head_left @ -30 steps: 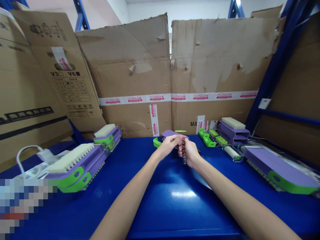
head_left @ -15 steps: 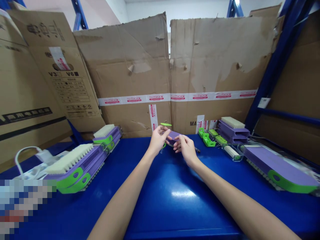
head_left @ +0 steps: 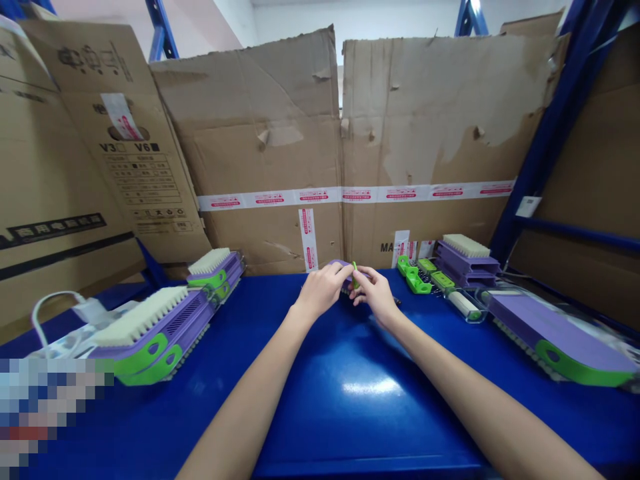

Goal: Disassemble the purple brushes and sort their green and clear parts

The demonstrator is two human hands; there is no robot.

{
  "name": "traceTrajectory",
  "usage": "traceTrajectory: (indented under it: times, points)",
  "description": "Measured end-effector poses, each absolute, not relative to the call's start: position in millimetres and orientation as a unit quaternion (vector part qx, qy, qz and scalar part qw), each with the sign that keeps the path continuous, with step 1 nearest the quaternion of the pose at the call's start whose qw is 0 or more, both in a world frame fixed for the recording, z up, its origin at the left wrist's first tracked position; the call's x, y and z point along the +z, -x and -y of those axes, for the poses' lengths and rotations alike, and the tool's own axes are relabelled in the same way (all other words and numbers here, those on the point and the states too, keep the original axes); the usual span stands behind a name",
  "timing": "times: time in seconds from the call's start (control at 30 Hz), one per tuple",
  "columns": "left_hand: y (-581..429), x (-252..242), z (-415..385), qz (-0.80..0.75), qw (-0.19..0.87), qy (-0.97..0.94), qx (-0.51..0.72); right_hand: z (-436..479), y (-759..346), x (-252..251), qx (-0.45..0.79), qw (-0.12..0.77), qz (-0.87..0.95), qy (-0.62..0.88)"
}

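Both my hands meet at the far middle of the blue table (head_left: 350, 393). My left hand (head_left: 323, 289) is closed around a purple plastic piece (head_left: 342, 267) that pokes out above its fingers. My right hand (head_left: 374, 292) is closed in a pinch on a small green part (head_left: 355, 275) held against that purple piece. Most of the piece is hidden behind the fingers.
Purple and green brushes with cream bristles (head_left: 150, 327) lie stacked at the left, beside a white cable (head_left: 55, 303). More purple pieces (head_left: 550, 330), green clips (head_left: 417, 277) and a brush (head_left: 463, 253) lie at the right. Torn cardboard boxes (head_left: 310, 147) wall the back.
The green part, held up above the purple piece half a second ago, is now down between my fingers against it. Both hands have drawn together over it.
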State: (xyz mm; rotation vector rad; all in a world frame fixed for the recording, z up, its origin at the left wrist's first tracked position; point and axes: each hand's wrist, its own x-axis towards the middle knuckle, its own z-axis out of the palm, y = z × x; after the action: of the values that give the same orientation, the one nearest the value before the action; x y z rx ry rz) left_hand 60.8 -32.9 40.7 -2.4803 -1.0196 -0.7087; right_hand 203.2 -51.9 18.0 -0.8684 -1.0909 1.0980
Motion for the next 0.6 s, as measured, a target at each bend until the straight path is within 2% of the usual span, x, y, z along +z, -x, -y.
traceTrajectory:
  times: [0.17,0.5,0.6]
  points:
    - [-59,42,34,0.347,0.210,0.879,-0.250,53,-209,23,0.531,0.627,0.447,0.353]
    - [-59,44,37,0.363,0.180,0.885,-0.229,48,-220,24,0.521,0.593,0.507,0.346]
    - [-61,45,38,0.369,0.135,0.888,-0.238,49,-223,25,0.528,0.587,0.509,0.342]
